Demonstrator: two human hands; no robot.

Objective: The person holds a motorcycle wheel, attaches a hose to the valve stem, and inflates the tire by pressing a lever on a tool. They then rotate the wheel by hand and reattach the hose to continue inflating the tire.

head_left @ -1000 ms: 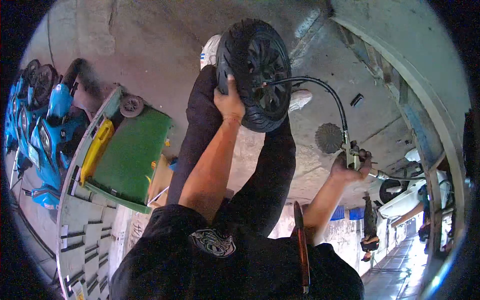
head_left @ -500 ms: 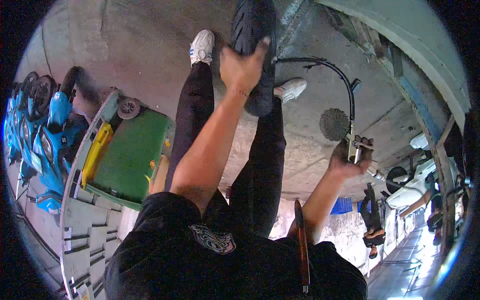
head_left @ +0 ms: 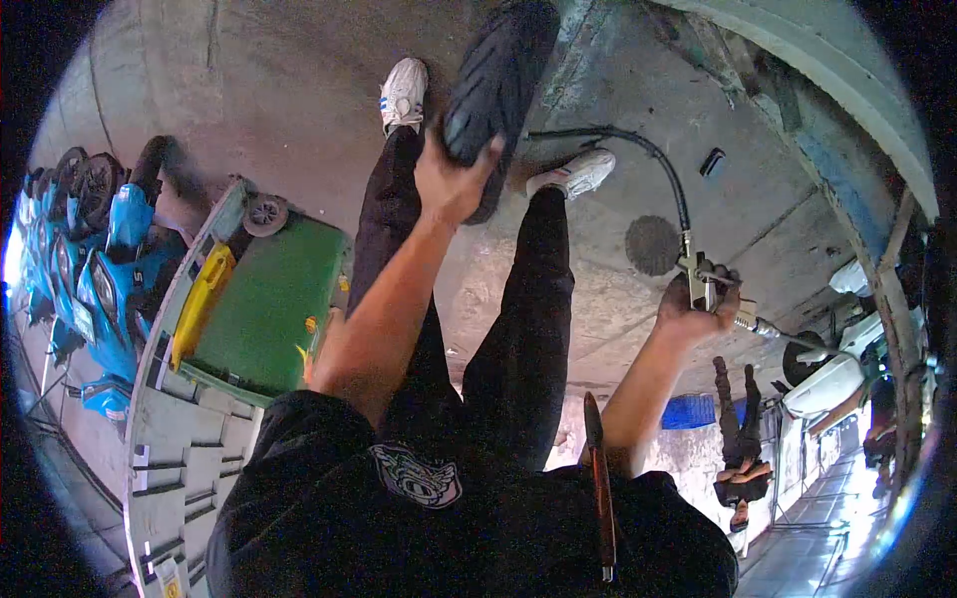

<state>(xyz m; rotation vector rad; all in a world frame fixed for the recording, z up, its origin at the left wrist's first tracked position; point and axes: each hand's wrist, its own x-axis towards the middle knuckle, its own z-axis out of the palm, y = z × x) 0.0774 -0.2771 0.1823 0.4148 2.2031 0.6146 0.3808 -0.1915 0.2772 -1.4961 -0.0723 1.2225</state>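
Observation:
My left hand (head_left: 451, 179) grips the lower part of a black scooter tyre (head_left: 493, 75). Its thumb lies across the tread, and the other fingers are partly hidden at the left edge. The tyre leans over between my white shoes. In my right hand (head_left: 701, 304) is a metal tyre inflator (head_left: 692, 261), with my fingers wrapped round its body and lever. A black hose (head_left: 666, 164) curves from the inflator's top towards the tyre; its far end is hidden behind the tyre. A silver fitting (head_left: 758, 327) extends from the inflator on the right.
A green wheeled bin (head_left: 264, 304) stands at left, beside blue scooters (head_left: 100, 269). A round dark disc (head_left: 651, 245) and a small black object (head_left: 712, 162) lie on the concrete floor. Another person (head_left: 743, 468) is at lower right, near a blue crate (head_left: 688, 411).
The tyre has tilted, its lower end shifting left. My left hand moved left and slightly down with it. The hose has sagged lower and shifted left; my right hand still holds the inflator.

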